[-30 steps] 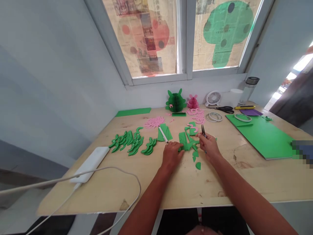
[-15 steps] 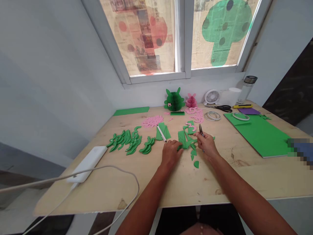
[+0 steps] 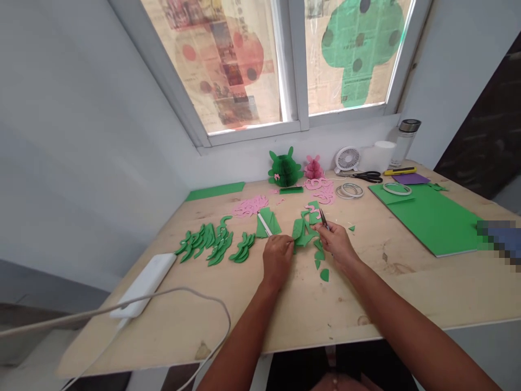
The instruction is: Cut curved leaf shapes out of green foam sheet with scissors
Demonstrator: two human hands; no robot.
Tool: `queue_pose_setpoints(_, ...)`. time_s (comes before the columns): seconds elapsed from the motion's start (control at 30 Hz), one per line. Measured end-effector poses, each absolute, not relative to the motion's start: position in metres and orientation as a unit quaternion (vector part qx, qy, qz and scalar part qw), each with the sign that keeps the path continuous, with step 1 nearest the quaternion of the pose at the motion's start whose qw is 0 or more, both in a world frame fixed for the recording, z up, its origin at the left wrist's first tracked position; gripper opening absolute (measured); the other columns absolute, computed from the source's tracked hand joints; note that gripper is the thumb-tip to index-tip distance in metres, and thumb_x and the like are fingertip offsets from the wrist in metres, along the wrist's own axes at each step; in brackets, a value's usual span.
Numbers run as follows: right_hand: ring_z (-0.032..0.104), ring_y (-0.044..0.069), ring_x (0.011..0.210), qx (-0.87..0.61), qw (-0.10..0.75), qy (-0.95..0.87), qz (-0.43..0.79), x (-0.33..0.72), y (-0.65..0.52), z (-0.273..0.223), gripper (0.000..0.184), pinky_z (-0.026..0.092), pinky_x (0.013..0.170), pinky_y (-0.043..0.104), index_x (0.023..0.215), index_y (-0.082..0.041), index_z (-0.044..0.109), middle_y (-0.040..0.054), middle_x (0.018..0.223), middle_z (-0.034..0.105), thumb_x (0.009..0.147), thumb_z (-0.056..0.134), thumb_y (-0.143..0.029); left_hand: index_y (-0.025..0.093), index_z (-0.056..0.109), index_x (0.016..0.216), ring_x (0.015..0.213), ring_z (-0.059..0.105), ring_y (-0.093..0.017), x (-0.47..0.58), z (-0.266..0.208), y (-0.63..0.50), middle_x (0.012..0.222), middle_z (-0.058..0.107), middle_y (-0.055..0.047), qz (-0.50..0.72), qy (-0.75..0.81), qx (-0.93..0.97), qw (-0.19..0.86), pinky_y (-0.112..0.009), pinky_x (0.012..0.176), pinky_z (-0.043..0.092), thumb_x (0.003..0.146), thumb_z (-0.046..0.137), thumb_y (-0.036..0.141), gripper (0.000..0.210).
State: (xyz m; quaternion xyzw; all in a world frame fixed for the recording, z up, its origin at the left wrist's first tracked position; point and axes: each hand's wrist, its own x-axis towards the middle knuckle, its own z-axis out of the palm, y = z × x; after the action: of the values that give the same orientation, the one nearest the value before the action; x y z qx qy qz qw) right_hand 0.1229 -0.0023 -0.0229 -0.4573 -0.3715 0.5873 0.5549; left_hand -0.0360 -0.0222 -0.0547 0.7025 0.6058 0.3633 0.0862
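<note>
My left hand is closed, with thumb and fingers pinching a piece of green paper just above the wooden table. My right hand is wrapped round a pair of small scissors; their dark blades point up and away, while the handles are mostly hidden in the fingers. Between and below the hands lie green paper scraps. A pink curved scrap rests just beyond the blades. Left of the paper, a white pen lies over a green folded sheet.
Stacks of green cut shapes lie to the left, near a white power bank with a cable. Pink cutouts, tape rolls, black-handled scissors and a small fan stand farther back. Green sheets lie at right.
My left hand has gone from lying over the green paper to pinching and raising a piece of it. The scissors now tilt more to the left. The whole view has shifted slightly.
</note>
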Motion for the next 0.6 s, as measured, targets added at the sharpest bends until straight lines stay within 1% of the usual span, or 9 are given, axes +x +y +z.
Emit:
queue_pose_setpoints(0.1,0.017,0.003,0.034,-0.457,0.549,-0.378,0.589,0.123,-0.003,-0.023,0.029,0.008,0.035,0.020,0.066,-0.014,0.058,-0.0121,0.039,0.027,0.061,0.069,-0.040,0.021,0.066,0.083,0.090,0.059,-0.020,-0.038,-0.055,-0.022,0.086,0.069,-0.005,0.419,0.609,0.671,0.051,-0.032,0.083,0.044,0.081,0.049,0.019,0.016)
queue_pose_setpoints(0.17,0.017,0.003,0.034,-0.456,0.541,-0.388,0.590,0.123,-0.003,-0.023,0.029,0.008,0.036,0.021,0.068,-0.013,0.059,-0.0121,0.039,0.026,0.062,0.068,-0.039,0.020,0.065,0.083,0.088,0.060,-0.019,-0.039,-0.056,-0.022,0.086,0.069,-0.005,0.441,0.615,0.652,0.049,-0.032,0.081,0.045,0.081,0.049,0.020,0.016)
queue_pose_setpoints(0.33,0.017,0.004,0.036,-0.471,0.511,-0.431,0.576,0.120,-0.001,-0.033,0.028,0.007,0.038,0.022,0.072,-0.013,0.061,-0.0117,0.038,0.026,0.065,0.066,-0.040,0.018,0.065,0.083,0.074,0.063,-0.017,-0.041,-0.060,-0.020,0.080,0.069,-0.005,0.478,0.600,0.639,0.063,-0.030,0.071,0.048,0.080,0.049,0.021,0.016)
queue_pose_setpoints(0.43,0.018,0.005,0.037,-0.469,0.501,-0.452,0.570,0.120,0.001,-0.041,0.028,0.008,0.038,0.022,0.071,-0.014,0.059,-0.0110,0.039,0.027,0.065,0.066,-0.041,0.018,0.064,0.081,0.070,0.063,-0.017,-0.041,-0.061,-0.020,0.077,0.069,-0.004,0.494,0.585,0.641,0.057,-0.028,0.067,0.048,0.080,0.050,0.020,0.015)
queue_pose_setpoints(0.5,0.018,0.005,0.037,-0.467,0.495,-0.461,0.569,0.119,0.001,-0.044,0.029,0.008,0.038,0.022,0.071,-0.015,0.059,-0.0110,0.040,0.027,0.066,0.066,-0.043,0.018,0.064,0.080,0.070,0.063,-0.017,-0.040,-0.060,-0.020,0.076,0.069,-0.004,0.497,0.578,0.645,0.049,-0.028,0.066,0.048,0.080,0.049,0.019,0.015)
queue_pose_setpoints(0.6,0.018,0.006,0.038,-0.464,0.493,-0.476,0.561,0.119,0.001,-0.046,0.031,0.009,0.037,0.022,0.072,-0.015,0.059,-0.0107,0.041,0.026,0.066,0.065,-0.044,0.018,0.064,0.080,0.076,0.063,-0.019,-0.040,-0.057,-0.021,0.076,0.068,-0.006,0.500,0.568,0.653,-0.007,-0.031,0.071,0.047,0.080,0.050,0.018,0.014)
